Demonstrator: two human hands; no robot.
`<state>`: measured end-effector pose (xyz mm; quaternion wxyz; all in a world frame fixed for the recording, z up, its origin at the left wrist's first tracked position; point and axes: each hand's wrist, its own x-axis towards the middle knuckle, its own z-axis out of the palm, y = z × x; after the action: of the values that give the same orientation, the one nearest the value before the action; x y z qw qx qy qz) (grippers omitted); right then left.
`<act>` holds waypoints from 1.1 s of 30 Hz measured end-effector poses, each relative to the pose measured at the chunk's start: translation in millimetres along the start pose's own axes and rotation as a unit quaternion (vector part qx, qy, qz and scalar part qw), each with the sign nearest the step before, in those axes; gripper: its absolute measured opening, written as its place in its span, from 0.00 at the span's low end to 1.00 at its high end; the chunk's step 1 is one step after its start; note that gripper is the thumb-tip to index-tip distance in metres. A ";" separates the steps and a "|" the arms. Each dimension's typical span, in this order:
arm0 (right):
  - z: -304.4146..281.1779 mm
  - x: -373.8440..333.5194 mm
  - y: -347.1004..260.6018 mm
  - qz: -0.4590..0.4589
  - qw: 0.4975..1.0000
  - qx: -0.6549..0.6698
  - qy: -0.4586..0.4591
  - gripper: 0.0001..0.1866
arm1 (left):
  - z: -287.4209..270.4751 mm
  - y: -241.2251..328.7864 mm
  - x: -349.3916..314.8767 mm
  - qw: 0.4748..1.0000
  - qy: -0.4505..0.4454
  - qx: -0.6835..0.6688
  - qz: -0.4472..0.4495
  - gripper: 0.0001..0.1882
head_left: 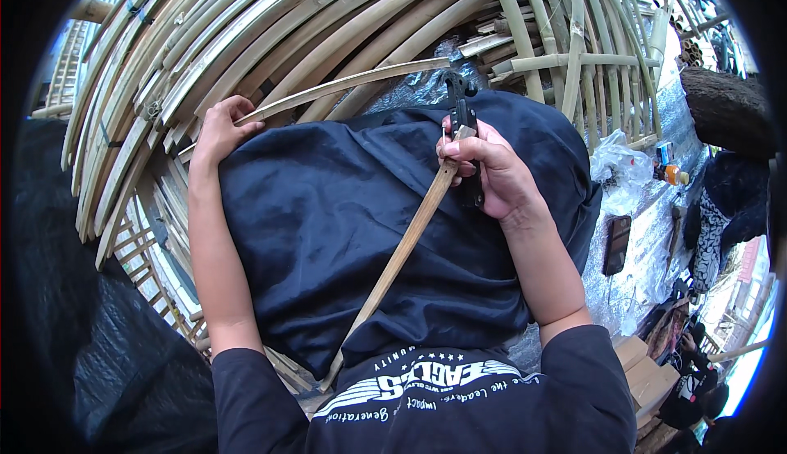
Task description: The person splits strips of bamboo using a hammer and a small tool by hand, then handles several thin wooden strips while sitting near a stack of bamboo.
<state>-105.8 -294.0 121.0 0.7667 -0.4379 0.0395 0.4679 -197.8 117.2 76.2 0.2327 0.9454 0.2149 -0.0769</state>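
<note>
My left hand (220,133) is closed around the near-left end of a thin, slightly curved bamboo strip (352,82). That strip slants up to the right, its far end beside the top of a black metal hand tool (461,114) with a hooked head. My right hand (490,167) grips this tool upright; its exact kind is unclear. By the right thumb is the upper end of a second flat bamboo strip (398,257), which runs down to the left across my lap. Dark blue cloth (328,183) covers my legs beneath both hands.
Long curved bamboo strips (270,28) are stacked ahead and to the left. Crossed bamboo pieces (566,61) stand at the far right. A phone (617,244), a clear plastic bag (620,159) and an orange bottle (674,174) lie on silvery sheeting at the right, near a log (725,110).
</note>
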 end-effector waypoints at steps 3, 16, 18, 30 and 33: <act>-2.2 2.8 1.2 -0.002 1.000 0.000 -0.002 0.15 | 1.1 -3.4 1.6 1.000 -0.019 -0.019 -0.012 0.20; 0.6 0.2 1.3 -0.036 0.999 -0.024 0.005 0.20 | 4.9 -16.4 3.6 0.997 -0.081 0.004 0.004 0.26; -0.8 0.9 2.8 -0.036 0.999 -0.025 0.006 0.20 | 4.4 -14.4 3.2 0.997 -0.080 0.009 -0.004 0.26; -1.4 2.5 3.4 -0.019 0.999 -0.027 0.009 0.19 | 5.0 -17.6 3.5 0.997 -0.082 -0.002 -0.007 0.24; -0.2 1.4 2.3 -0.018 0.999 -0.024 0.012 0.19 | 6.3 -19.5 5.1 0.996 -0.084 -0.007 -0.004 0.25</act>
<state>-106.7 -292.7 118.8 0.7637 -0.4626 0.0297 0.4493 -202.1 131.6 61.4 0.2563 0.9331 0.1985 -0.1557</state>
